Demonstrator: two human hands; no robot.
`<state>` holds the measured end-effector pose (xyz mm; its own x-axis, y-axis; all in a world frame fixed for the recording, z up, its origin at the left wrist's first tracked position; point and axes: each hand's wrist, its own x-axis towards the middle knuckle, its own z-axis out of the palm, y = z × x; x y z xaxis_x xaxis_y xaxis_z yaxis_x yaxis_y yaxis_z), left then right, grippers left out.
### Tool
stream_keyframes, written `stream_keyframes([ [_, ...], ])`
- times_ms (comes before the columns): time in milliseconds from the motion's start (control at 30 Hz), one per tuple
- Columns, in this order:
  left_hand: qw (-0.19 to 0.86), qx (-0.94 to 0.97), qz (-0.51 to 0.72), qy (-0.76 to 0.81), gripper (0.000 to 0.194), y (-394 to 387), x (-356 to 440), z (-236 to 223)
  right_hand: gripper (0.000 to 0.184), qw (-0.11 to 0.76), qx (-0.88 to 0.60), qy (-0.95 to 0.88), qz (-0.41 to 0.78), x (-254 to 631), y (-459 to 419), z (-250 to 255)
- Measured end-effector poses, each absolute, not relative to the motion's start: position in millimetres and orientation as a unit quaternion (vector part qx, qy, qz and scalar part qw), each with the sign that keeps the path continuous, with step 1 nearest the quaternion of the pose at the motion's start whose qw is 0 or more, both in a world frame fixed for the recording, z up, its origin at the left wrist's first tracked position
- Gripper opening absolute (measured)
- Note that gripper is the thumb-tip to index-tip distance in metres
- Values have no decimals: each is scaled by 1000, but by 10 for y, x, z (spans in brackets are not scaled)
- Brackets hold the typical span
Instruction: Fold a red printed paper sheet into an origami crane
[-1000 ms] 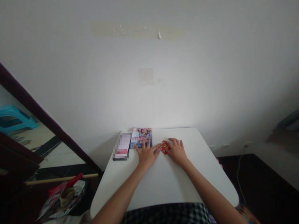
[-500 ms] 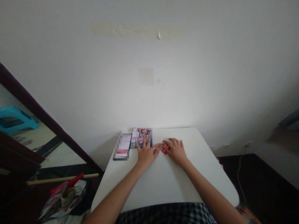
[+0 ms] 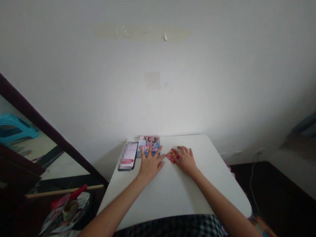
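A small red square [image 3: 170, 155] with a light print, perhaps folded paper, lies cornerwise on the white table [image 3: 168, 194]. My right hand [image 3: 185, 158] has thumb and index finger at its right corner, covering that part, while the other fingers stretch forward. To the left, my left hand [image 3: 150, 164] lies with fingers spread. Its fingertips reach over the lower part of a blue and red printed booklet or packet [image 3: 149, 142], and its index finger points close to the square's left corner.
A phone [image 3: 128, 156] with a lit, partly blurred screen lies at the table's left edge. The white wall [image 3: 172, 108] rises behind the table. On the floor at left are a stick [image 3: 64, 191] and a plastic bag [image 3: 64, 217]; a blue stool [image 3: 17, 128] shows in the mirror.
My left hand has moved left, away from the red square, uncovering its left corner. My right hand stays at the square's right side. The view has shifted slightly.
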<state>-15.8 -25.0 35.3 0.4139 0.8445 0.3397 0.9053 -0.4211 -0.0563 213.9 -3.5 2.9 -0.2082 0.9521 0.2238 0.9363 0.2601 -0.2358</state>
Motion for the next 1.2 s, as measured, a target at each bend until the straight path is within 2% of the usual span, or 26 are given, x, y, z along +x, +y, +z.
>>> stream_keyframes([
  [233, 102, -830, -144, -529, 42, -231, -221, 276, 48, 164, -608, -777, 24, 2143, -22, 22],
  [500, 72, -829, -172, -528, 39, 28, 91, 321, 47, 163, -609, -776, 17, 2148, -28, 41],
  [700, 94, -840, -166, -509, 37, 221, 165, 308, 45, 168, -606, -777, 15, 2140, -31, 35],
  [967, 163, -854, -167, -464, 38, 154, 119, 273, 45, 174, -606, -776, 5, 2137, -45, 47],
  [1200, 185, -863, -159, -443, 40, 95, -41, 264, 45, 167, -607, -777, 10, 2132, -50, 57],
])
